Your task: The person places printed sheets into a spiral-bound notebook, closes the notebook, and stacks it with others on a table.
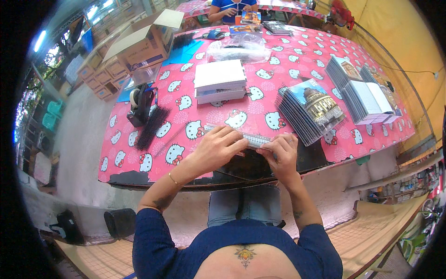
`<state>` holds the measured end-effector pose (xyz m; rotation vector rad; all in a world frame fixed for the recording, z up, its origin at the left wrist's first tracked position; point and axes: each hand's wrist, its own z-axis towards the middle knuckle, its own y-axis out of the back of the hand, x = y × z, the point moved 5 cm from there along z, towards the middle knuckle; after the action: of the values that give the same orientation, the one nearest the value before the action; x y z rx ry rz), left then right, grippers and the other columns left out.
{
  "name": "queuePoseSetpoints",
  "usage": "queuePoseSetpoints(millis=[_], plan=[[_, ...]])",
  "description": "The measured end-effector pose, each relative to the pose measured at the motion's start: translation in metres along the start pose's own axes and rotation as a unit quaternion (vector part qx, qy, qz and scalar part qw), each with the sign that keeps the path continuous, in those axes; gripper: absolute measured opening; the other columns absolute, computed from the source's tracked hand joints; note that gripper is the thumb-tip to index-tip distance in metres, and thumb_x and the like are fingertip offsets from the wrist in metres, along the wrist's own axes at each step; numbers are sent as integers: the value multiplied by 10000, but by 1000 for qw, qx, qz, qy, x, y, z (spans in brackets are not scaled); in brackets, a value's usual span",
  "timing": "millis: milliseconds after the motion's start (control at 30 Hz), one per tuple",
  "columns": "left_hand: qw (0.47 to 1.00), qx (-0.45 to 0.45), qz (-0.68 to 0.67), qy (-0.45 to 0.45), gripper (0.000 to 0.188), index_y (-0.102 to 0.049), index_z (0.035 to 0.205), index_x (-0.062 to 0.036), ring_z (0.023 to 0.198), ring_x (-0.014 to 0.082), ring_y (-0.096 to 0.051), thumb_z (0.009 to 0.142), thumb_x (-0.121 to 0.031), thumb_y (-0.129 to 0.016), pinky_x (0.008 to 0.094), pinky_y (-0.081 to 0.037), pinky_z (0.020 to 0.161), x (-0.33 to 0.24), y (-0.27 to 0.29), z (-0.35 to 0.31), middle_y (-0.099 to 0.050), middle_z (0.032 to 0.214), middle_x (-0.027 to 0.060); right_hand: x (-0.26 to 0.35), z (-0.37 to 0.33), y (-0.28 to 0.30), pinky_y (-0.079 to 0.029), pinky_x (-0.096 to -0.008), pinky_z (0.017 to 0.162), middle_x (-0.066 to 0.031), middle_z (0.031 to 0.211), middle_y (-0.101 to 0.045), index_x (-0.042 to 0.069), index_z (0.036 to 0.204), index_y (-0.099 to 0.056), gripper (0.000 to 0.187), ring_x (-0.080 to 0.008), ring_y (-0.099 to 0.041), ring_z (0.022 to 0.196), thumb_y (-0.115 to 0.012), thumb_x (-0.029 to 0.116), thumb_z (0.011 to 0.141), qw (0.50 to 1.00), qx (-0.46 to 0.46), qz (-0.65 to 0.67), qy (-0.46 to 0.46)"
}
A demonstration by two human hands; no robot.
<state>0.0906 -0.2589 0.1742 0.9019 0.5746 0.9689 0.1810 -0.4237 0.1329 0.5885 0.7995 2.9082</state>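
- On the near side of the white notebook stack (220, 80), between it and the dark front edge of the tabletop (213, 114), a narrow pale notebook (255, 139) with a coiled edge is held in both hands (whether it touches the surface below cannot be told).
- Nearer than the stack and straight below it, the left hand (221, 142) has its grip closed over the notebook's left part, fingers bent across the top; a thin bracelet (174, 179) circles that wrist.
- Nearer than the stack and to its right, the right hand (281, 150) has its grip pinched on the notebook's other end.
- Left of the stack stands a black tape dispenser (139, 107), with a bundle of black coils (153, 128) just beside it, on the near side.
- Right of the stack, a pile of coil-bound books (315, 109) shows a building on its cover; farther right sit more coil-bound books (367, 98), some white side up.
- Beyond the stack lies a crumpled clear plastic bag (251, 52); past that, another person (228, 12) is at work.
- Beyond the stack to the left are blue sheets (182, 55) and an open cardboard box (144, 50).
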Motion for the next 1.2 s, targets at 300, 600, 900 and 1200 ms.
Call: queuePoseSetpoints(millis=[300, 600, 900, 1200], plan=[[902, -342, 60, 256, 154, -650, 1050, -2, 805, 300, -681, 921, -38, -575, 385, -523, 709, 112, 107, -33, -701, 924, 142, -3, 4, 2, -395, -451, 939, 5, 782, -583, 159, 906, -705, 173, -204, -588, 878, -778, 184, 751, 998, 55, -22, 19], [930, -222, 259, 139, 188, -635, 1052, -68, 809, 368, -663, 877, -56, -567, 448, -534, 690, 204, 16, 51, -674, 916, 171, 1, 1, -7, -438, -459, 949, -128, 1181, -563, 197, 1204, -691, 403, -286, -586, 1032, -724, 95, 815, 998, 43, -23, -44], [964, -137, 66, 218, 369, -582, 1257, -44, 1192, 383, -566, 933, -221, -592, 498, -398, 1045, 143, -16, 40, -616, 1252, 206, -35, -55, -47, -480, -354, 987, -125, 1252, -580, 61, 1490, -347, 798, -225, -587, 1139, -785, 60, 823, 858, -30, 389, -333], [966, -24, 73, 247, 615, -516, 1425, -160, 1459, 432, -240, 916, -492, -612, 632, -75, 1156, -20, -28, -13, -244, 1577, 238, -26, -57, -55, -496, -344, 967, -111, 1203, -605, 49, 1418, -426, 667, -208, -610, 1097, -757, 27, 840, 868, -18, 373, -329]])
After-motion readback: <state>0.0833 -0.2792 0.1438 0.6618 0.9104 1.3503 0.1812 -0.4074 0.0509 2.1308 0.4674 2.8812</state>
